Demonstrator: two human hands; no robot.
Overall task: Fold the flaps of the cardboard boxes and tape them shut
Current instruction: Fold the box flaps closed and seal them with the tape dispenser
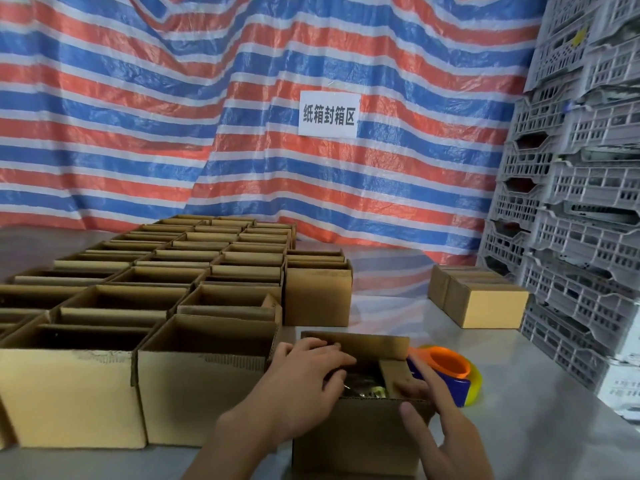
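Note:
A small cardboard box (349,441) stands at the table's near edge with its top open and dark contents showing inside. My left hand (308,372) lies over the box's left side, fingers spread on a flap that is pressed down. My right hand (433,414) grips the right flap (393,370) at the box's right corner, thumb on the front wall. A tape dispenser (446,372) with an orange core, blue body and yellowish tape sits just right of the box, partly hidden behind it.
Several rows of open cardboard boxes (166,292) fill the left of the metal table (540,403). Two closed boxes (481,299) sit at the back right. Stacked grey plastic crates (581,202) stand at the right. A striped tarp with a white sign (328,114) hangs behind.

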